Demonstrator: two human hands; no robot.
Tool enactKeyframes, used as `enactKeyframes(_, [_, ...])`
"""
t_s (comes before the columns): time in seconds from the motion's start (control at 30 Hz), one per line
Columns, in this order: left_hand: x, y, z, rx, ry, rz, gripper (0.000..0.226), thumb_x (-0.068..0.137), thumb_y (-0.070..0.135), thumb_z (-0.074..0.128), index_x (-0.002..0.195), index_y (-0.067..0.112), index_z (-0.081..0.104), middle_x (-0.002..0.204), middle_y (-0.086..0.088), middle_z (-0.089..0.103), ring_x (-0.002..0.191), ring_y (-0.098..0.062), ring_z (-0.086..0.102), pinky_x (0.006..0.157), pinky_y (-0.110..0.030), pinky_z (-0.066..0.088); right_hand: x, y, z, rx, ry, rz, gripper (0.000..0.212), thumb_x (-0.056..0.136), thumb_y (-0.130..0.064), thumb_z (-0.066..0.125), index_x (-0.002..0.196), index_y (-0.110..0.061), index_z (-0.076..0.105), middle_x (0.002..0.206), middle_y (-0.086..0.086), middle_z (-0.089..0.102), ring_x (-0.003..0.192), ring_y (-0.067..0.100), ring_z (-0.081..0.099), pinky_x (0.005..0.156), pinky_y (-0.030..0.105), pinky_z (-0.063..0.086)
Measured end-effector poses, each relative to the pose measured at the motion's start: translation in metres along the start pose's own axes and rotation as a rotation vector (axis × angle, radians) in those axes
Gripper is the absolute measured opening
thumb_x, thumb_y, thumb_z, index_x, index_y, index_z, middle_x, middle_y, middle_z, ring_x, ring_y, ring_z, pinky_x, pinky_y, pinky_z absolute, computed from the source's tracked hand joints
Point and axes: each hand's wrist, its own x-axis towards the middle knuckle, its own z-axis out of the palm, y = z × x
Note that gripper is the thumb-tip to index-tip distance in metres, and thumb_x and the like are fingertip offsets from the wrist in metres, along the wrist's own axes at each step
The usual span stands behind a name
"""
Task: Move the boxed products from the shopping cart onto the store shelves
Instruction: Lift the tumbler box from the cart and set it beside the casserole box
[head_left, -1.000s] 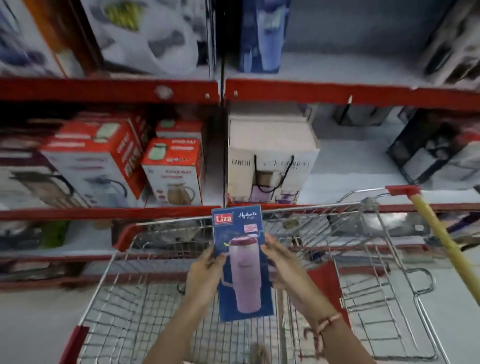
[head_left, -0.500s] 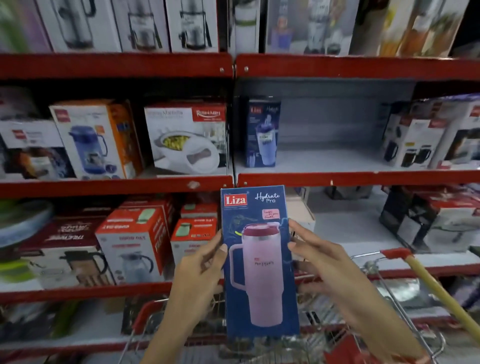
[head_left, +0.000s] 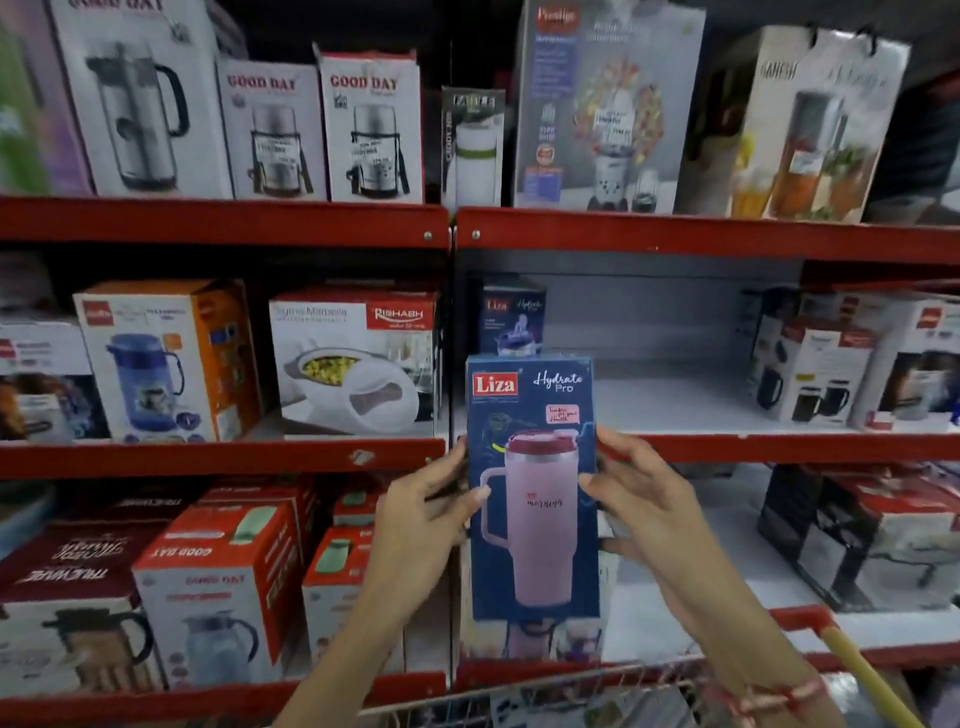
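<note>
red steel shelving (head_left: 727, 447) fills the view, stocked with boxed kitchenware. left hand (head_left: 421, 525) and right hand (head_left: 644, 499) clamp the blue tumbler box (head_left: 532, 488) by its side edges, fingers curled around it, upright, in front of the middle shelf's front edge. advice: raise the base clear of the lip, then slide it into the bare space just right of the matching box (head_left: 511, 317); keep the printed face outward. legible: "liza", "hydrate pro"; neighbours read "good day" (head_left: 370, 124), "rishabh" (head_left: 358, 358), "prestige" (head_left: 602, 109).
</note>
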Motion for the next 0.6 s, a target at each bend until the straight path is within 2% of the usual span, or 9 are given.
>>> enactKeyframes(0.03, [0.019, 0.004, 0.005, 0.01, 0.014, 0.042, 0.057, 0.082, 0.007, 0.067, 0.125, 0.039, 0.047, 0.099, 0.033, 0.063, 0.084, 0.011, 0.067, 0.061, -0.017, 0.057, 0.019, -0.004, -0.001, 0.0, 0.015, -0.034, 0.035, 0.089, -0.011, 0.061, 0.115, -0.034, 0.058, 0.122, -0.01, 0.067, 0.107, 0.017, 0.066, 0.079, 0.047, 0.059])
enactKeyframes(0.1, [0.06, 0.013, 0.013, 0.044, 0.028, 0.123, 0.06, 0.083, 0.004, 0.066, 0.129, 0.035, 0.043, 0.103, 0.031, 0.059, 0.082, 0.017, 0.064, 0.065, -0.013, 0.057, 0.06, -0.013, -0.001, -0.003, 0.039, -0.09, 0.036, 0.088, -0.012, 0.061, 0.116, -0.033, 0.054, 0.127, -0.012, 0.063, 0.109, 0.016, 0.064, 0.08, 0.044, 0.058])
enactKeyframes(0.17, [0.101, 0.017, 0.019, 0.064, 0.054, 0.177, 0.061, 0.083, 0.003, 0.065, 0.135, 0.026, 0.043, 0.114, 0.024, 0.056, 0.085, 0.013, 0.062, 0.074, -0.013, 0.057, 0.1, -0.018, 0.002, -0.006, 0.052, -0.147, 0.04, 0.086, -0.013, 0.063, 0.118, -0.035, 0.052, 0.13, -0.012, 0.06, 0.117, 0.013, 0.059, 0.083, 0.04, 0.057])
enactKeyframes(0.23, [0.139, 0.013, 0.024, 0.072, 0.081, 0.197, 0.059, 0.083, 0.003, 0.065, 0.136, 0.021, 0.046, 0.122, 0.016, 0.055, 0.095, 0.004, 0.062, 0.081, -0.019, 0.058, 0.138, -0.016, 0.005, -0.007, 0.058, -0.184, 0.042, 0.085, -0.013, 0.064, 0.117, -0.036, 0.05, 0.133, -0.011, 0.058, 0.121, 0.012, 0.055, 0.09, 0.048, 0.054])
enactKeyframes(0.33, [0.181, -0.002, 0.029, 0.089, 0.099, 0.232, 0.059, 0.083, 0.001, 0.065, 0.135, 0.022, 0.048, 0.134, 0.004, 0.057, 0.113, -0.015, 0.063, 0.093, -0.041, 0.056, 0.181, -0.007, 0.007, 0.003, 0.054, -0.207, 0.043, 0.086, -0.008, 0.062, 0.119, -0.031, 0.046, 0.139, -0.006, 0.054, 0.114, 0.01, 0.057, 0.095, 0.054, 0.051])
enactKeyframes(0.4, [0.201, -0.014, 0.032, 0.122, 0.113, 0.254, 0.059, 0.083, 0.002, 0.065, 0.136, 0.023, 0.048, 0.135, 0.003, 0.057, 0.115, -0.013, 0.062, 0.095, -0.042, 0.054, 0.202, 0.001, 0.008, 0.014, 0.059, -0.216, 0.044, 0.086, -0.006, 0.062, 0.121, -0.027, 0.045, 0.14, -0.006, 0.052, 0.11, 0.007, 0.057, 0.095, 0.054, 0.05])
enactKeyframes(0.5, [0.222, -0.031, 0.035, 0.114, 0.115, 0.269, 0.059, 0.084, 0.002, 0.064, 0.137, 0.02, 0.047, 0.136, 0.0, 0.057, 0.117, -0.013, 0.061, 0.097, -0.043, 0.053, 0.224, 0.017, 0.008, 0.023, 0.064, -0.218, 0.046, 0.086, -0.01, 0.064, 0.124, -0.027, 0.043, 0.142, -0.006, 0.05, 0.122, 0.017, 0.052, 0.096, 0.053, 0.05])
enactKeyframes(0.6, [0.231, -0.048, 0.04, 0.125, 0.114, 0.256, 0.058, 0.083, 0.002, 0.064, 0.137, 0.016, 0.046, 0.134, -0.005, 0.059, 0.117, -0.012, 0.06, 0.098, -0.043, 0.053, 0.235, 0.034, 0.01, 0.032, 0.067, -0.188, 0.049, 0.087, -0.009, 0.064, 0.127, -0.026, 0.041, 0.144, -0.005, 0.046, 0.122, 0.015, 0.048, 0.099, 0.053, 0.048])
